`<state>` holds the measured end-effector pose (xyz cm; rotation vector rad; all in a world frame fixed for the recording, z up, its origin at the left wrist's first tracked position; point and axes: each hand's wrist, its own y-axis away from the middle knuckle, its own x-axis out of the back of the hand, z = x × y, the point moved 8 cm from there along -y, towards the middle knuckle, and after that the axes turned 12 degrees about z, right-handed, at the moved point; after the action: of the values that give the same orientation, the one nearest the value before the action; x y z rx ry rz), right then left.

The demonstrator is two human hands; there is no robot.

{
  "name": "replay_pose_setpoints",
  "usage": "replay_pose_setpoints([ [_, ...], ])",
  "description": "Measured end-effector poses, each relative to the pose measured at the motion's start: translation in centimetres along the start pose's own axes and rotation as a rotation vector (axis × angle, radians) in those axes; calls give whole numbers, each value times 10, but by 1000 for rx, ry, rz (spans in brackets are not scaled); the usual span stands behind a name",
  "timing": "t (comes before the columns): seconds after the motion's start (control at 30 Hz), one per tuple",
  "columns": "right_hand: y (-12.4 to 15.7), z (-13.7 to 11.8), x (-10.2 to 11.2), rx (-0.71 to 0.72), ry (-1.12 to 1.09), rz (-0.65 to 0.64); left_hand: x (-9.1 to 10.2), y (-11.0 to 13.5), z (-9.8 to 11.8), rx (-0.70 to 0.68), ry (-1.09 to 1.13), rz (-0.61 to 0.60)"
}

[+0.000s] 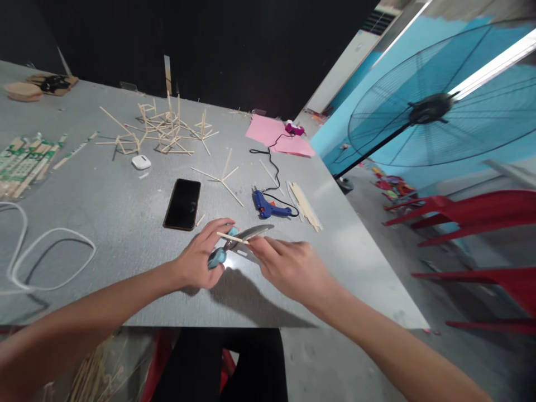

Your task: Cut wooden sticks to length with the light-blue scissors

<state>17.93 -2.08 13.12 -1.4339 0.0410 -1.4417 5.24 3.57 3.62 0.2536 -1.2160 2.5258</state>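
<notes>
My left hand is closed round the light-blue handles of a pair of scissors, whose blades stand apart and point right. Between those blades lies a thin wooden stick. The stick's right end is pinched in my right hand. Just left of the scissors are a short cut piece of stick and a black phone. Beyond my hands, a small joined stick piece with several arms rests on the table.
A blue glue gun with a black cord lies beside loose sticks. Farther back stand a stick framework and pink paper. Wrapped sticks, a white cable and a white case are at left.
</notes>
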Motion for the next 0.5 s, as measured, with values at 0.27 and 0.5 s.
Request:
replay_pose_setpoints([
  [0.27,0,-6,5,94,150,63,-1,1,-4,-3,-22,7],
  [0.5,0,-10,6,108,218,0,0,1,-4,14,2,21],
])
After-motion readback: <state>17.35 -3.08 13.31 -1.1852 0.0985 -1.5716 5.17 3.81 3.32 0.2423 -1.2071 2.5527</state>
